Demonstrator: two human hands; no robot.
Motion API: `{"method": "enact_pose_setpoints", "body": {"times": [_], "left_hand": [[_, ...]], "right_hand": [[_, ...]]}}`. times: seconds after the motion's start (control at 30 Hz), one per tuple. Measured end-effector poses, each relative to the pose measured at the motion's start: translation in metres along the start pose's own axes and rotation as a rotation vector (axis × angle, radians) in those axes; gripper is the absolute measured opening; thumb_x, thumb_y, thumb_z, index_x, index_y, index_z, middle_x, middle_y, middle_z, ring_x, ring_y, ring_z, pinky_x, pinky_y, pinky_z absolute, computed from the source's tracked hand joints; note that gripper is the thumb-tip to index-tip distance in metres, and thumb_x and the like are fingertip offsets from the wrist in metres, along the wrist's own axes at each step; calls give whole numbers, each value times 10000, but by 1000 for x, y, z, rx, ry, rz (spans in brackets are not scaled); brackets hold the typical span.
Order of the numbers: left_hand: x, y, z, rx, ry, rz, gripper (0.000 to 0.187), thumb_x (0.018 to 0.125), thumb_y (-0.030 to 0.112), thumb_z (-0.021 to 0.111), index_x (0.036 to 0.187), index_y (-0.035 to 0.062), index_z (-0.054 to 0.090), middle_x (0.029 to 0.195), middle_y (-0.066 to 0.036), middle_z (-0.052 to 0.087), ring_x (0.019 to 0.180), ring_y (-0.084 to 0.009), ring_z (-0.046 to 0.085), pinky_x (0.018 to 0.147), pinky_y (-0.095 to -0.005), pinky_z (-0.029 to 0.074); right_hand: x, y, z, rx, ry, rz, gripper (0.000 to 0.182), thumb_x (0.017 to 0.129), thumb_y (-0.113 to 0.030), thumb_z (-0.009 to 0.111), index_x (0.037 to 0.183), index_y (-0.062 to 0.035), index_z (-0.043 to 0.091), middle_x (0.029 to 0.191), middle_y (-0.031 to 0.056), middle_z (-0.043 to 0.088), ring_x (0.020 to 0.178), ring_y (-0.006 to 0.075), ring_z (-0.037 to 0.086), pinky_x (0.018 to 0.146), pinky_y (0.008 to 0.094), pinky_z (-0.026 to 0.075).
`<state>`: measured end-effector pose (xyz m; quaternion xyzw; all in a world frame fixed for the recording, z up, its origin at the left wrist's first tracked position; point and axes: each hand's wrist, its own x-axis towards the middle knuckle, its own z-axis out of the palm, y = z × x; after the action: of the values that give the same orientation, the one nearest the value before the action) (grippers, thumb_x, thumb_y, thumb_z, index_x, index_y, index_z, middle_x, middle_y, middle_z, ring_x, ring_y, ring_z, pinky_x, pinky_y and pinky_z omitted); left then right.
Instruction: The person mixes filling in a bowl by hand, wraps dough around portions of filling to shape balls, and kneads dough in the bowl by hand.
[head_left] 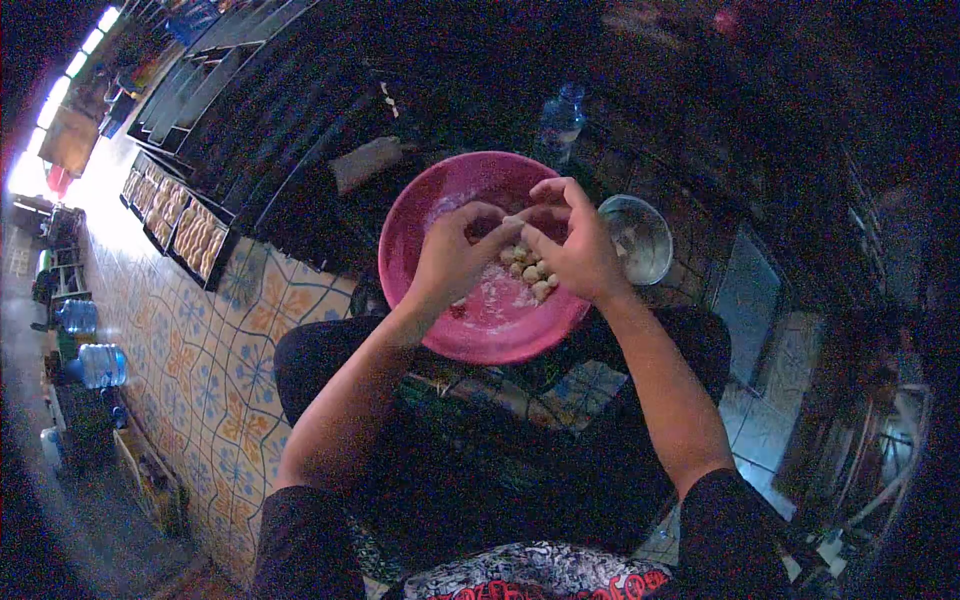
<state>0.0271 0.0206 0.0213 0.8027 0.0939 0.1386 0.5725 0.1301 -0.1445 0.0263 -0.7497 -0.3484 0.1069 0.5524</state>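
Note:
Over a pink basin [484, 350] my two hands meet, fingertips close together. Between them is a small pale piece of dough [513, 222], mostly covered by the fingers. My left hand [456, 252] pinches it from the left with curled fingers. From the other side, my right hand [582, 248] grips it between thumb and fingers, with one finger raised. Several small dough-like balls [532, 272] lie in the basin under my right hand. White powder is dusted over the basin's bottom and wall.
A metal bowl [655, 240] with pale bits stands right of the basin. Behind are a clear plastic bottle [562, 122] and dark stacked trays. Trays of shaped pale pieces [200, 240] lie on the tiled floor [240, 380] at left, with large water bottles [100, 366] farther off.

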Motion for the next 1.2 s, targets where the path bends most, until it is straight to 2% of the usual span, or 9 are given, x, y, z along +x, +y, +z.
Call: {"method": "enact_pose_setpoints", "body": {"times": [0.1,0.27,0.37,0.57,0.77,0.9,0.97,1.1,1.2], "left_hand": [[-3,6,1,114,-19,-12,237,980,201,639,1057,-16,695,884,-83,716,831,-117,635,764,-305,523],[0,-16,15,-547,-87,-201,246,1008,200,595,1116,-3,686,989,-51,707,898,-116,622,833,-282,505],[7,-9,3,-421,-36,-274,253,1023,211,575,1127,4,677,1038,-34,691,932,-105,609,857,-270,493],[8,1,-5,-500,-131,-428,290,1040,251,553,1161,10,659,1048,-51,684,957,-122,624,879,-291,505],[5,-13,8,-984,-231,-472,287,1055,236,500,1217,37,628,1089,-51,692,954,-205,659,875,-332,526],[5,-22,-4,-952,-327,-545,264,1027,243,565,1191,45,628,1046,-35,691,916,-185,654,835,-322,527],[5,-17,-10,-402,-344,-412,278,996,255,626,1188,55,618,1034,-36,685,916,-166,648,833,-309,526],[-2,-7,-10,-446,-291,-462,261,946,167,698,1160,36,629,1007,-59,692,974,-133,644,858,-312,531],[-8,-8,-8,6,-222,-144,285,905,128,739,1144,30,621,1012,-51,691,950,-116,640,825,-302,539]], "right_hand": [[-7,-10,1,173,-9,126,403,885,-2,689,1219,-43,468,1095,82,634,1024,162,656,882,324,539],[2,-7,-5,543,63,520,355,912,-45,678,1218,-51,498,1090,91,667,1003,139,652,849,305,551],[16,2,0,691,10,486,415,850,-208,774,1167,-113,523,965,99,672,884,178,694,487,300,519],[12,3,-8,109,-113,216,414,818,-312,823,1118,-69,675,1100,83,710,1016,211,673,953,359,509],[12,-24,-23,204,-299,437,365,870,-119,771,1190,-42,614,1089,57,671,1034,146,648,893,318,541],[-2,-25,-11,-142,-202,187,399,860,-98,759,1221,-22,607,1143,81,674,1059,158,650,955,324,513],[-6,-29,-5,-113,-209,193,380,873,-96,747,1220,-21,611,1155,78,669,1069,156,645,957,325,513],[-24,-16,0,186,-193,377,398,903,-216,729,1251,-58,620,1234,109,669,1177,230,619,1053,384,451],[-40,-23,-4,341,-191,356,348,913,-184,719,1224,-49,642,1212,85,681,1156,204,623,1043,375,464]]}}
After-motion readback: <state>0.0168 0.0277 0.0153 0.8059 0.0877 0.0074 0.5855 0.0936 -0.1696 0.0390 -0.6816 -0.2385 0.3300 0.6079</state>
